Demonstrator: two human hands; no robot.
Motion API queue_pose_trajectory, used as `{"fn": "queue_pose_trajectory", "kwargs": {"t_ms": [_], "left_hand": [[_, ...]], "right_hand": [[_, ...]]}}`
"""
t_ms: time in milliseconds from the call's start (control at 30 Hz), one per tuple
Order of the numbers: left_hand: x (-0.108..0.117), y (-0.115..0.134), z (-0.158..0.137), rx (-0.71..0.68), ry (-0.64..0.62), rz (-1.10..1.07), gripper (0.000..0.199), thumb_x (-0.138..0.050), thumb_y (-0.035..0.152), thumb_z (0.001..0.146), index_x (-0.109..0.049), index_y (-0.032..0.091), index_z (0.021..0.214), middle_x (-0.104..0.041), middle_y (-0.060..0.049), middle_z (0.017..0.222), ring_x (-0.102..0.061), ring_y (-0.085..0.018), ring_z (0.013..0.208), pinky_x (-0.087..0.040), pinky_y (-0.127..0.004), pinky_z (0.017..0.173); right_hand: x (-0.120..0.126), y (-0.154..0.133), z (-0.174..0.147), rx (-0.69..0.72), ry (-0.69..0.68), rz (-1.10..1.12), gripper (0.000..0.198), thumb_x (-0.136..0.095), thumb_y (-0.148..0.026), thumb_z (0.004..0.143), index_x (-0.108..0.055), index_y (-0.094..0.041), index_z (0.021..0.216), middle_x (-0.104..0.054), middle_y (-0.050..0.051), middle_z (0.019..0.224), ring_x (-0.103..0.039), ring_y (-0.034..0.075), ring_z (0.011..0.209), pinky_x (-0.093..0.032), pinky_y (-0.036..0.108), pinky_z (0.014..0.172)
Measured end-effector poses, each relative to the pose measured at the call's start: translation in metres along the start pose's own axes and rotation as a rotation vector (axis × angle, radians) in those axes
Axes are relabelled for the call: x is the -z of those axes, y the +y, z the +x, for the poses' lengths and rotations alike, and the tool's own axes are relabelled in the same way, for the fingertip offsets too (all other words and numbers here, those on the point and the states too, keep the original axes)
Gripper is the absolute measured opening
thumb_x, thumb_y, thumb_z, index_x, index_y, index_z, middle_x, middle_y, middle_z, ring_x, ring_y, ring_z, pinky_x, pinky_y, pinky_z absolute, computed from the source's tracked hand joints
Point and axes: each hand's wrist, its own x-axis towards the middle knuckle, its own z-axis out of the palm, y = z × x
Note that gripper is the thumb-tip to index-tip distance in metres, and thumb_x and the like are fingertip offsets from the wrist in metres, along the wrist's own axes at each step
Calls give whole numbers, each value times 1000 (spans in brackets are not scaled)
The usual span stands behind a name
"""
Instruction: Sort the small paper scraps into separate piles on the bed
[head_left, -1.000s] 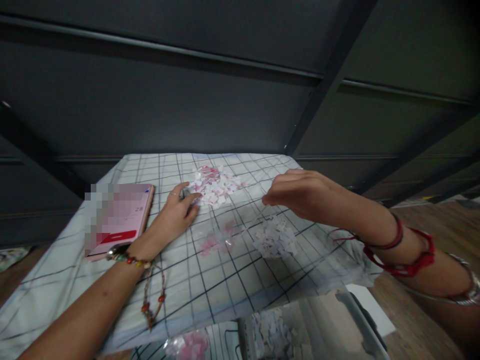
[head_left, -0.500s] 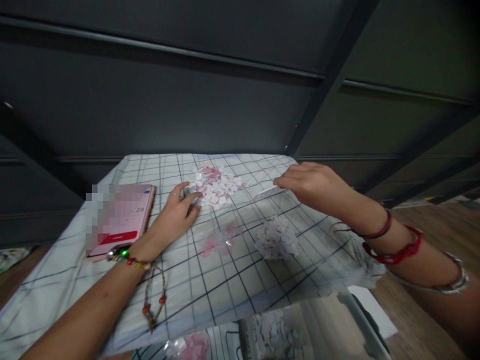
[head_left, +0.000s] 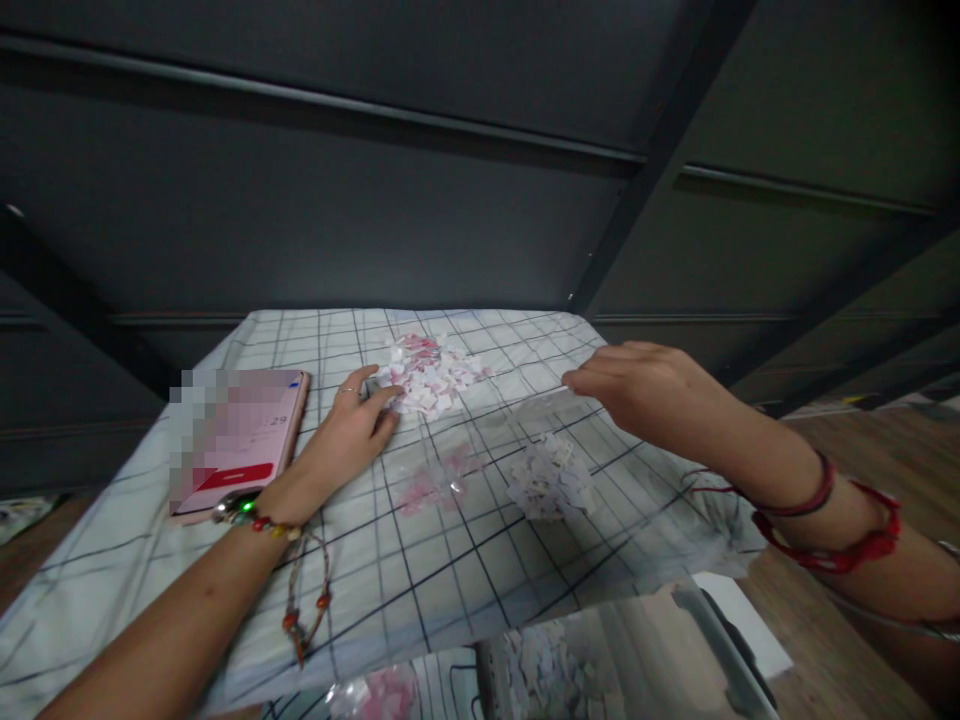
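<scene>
My left hand [head_left: 349, 425] rests on the checked cloth with its fingers apart, holding nothing. Its fingertips touch the left edge of a loose pile of small white and pink paper pieces [head_left: 435, 378]. On the right, my right hand [head_left: 637, 390] is raised a little above the cloth, fingers pinched on the edge of what looks like a clear plastic bag [head_left: 544, 405]. A clump of white paper bits [head_left: 551, 478] lies below that hand; clear film seems to cover it. Pink pieces in clear plastic [head_left: 439, 482] lie between the hands.
A phone [head_left: 244, 440] lies left of my left wrist. At the table's front edge are a clear bin [head_left: 637, 650] with white paper pieces inside and a bag of pink pieces [head_left: 379, 692]. A dark panelled wall [head_left: 360, 220] stands behind the checked cloth [head_left: 450, 560].
My right hand has moved slightly right, drawing the clear plastic edge with it. My left hand and the paper pile have stayed in place. The phone's digits changed from 28 to 29.
</scene>
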Motion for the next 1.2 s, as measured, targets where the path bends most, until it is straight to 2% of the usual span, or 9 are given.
{"fn": "queue_pose_trajectory", "kwargs": {"t_ms": [67,200,433,567,700,800,933,1100,1200], "left_hand": [[0,0,0,4,-5,-3,37,-36,31,87,-54,12,113,-29,-15,131,-32,-30,125,-31,-43,104],[-1,-1,0,9,2,-6,36,-37,31,87,-54,14,113,-29,-13,131,-32,-30,125,-32,-43,104],[-1,-2,0,0,27,-1,36,-37,31,87,-55,13,113,-30,-15,132,-32,-31,125,-31,-45,104],[-3,-4,0,-7,30,2,37,-37,31,88,-55,12,114,-29,-15,133,-32,-31,125,-32,-45,104],[-4,-5,0,-22,28,-8,35,-37,31,88,-54,14,114,-29,-13,133,-32,-29,125,-32,-44,104],[-2,-4,0,-19,19,-13,35,-37,32,88,-54,14,114,-28,-14,133,-32,-29,125,-32,-43,104],[-1,-4,0,-8,10,-1,37,-36,31,88,-54,12,113,-28,-15,132,-33,-31,124,-32,-45,104],[-3,-5,1,-6,8,-9,35,-37,30,87,-55,13,112,-28,-14,132,-33,-30,123,-34,-44,102],[-5,-5,1,-4,22,-26,34,-38,30,86,-55,15,112,-29,-13,132,-36,-29,122,-36,-44,101]], "right_hand": [[0,-6,0,-1,-11,70,30,-39,1,74,-62,-17,79,-61,2,69,-52,15,65,-36,27,64],[8,-13,3,26,75,133,29,-39,-2,76,-62,-19,79,-60,1,67,-51,14,64,-36,26,63],[4,-1,7,-32,59,-102,31,-38,3,74,-61,-17,76,-60,3,66,-52,15,64,-34,27,62],[-5,-7,6,-25,18,17,33,-37,3,73,-62,-17,78,-60,1,65,-52,14,63,-35,26,62],[0,-12,3,39,105,122,33,-38,1,75,-63,-17,84,-60,0,65,-52,13,61,-36,25,59],[5,-8,1,-7,140,39,32,-38,2,74,-63,-17,82,-62,1,67,-54,14,63,-37,26,61],[-2,-5,0,-35,86,-105,33,-38,4,72,-63,-16,78,-61,2,64,-55,16,62,-37,28,59],[-11,-13,-4,55,124,-25,28,-40,-2,77,-64,-17,83,-58,2,63,-54,16,59,-38,29,55],[-7,-14,-4,32,154,-43,31,-36,-6,81,-64,-19,84,-59,2,63,-52,17,57,-39,30,54]]}}
